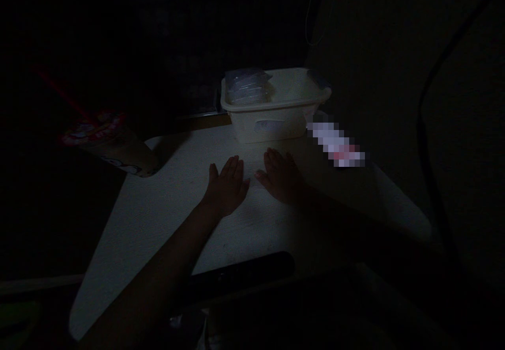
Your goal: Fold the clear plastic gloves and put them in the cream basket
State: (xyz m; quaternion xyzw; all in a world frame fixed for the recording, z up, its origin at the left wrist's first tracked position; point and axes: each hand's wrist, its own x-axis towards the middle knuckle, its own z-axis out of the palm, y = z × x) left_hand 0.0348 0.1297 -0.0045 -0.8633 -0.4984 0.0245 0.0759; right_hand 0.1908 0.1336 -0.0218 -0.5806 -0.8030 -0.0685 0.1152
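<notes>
Hands: left hand (225, 188) and right hand (282, 177) are laid flat, apart and empty on the desk (150, 223).
Tub: white plastic tub (268, 125), clear bags (248, 87) piled at its top.
Risk: bags could be knocked off if the tub is bumped in dim light.

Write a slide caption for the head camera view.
The left hand and right hand lie flat on a pale table before a white box topped by a clear bag.

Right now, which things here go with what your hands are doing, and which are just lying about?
With the hands:
left hand, right hand, both open, flat on the pale speckled tabletop; nearest, a white rectangular plastic tub with clear plastic bags at its rim.

Lying about:
a red-and-white patterned packet; a long black bar; a pixelated, blurred item.
</notes>
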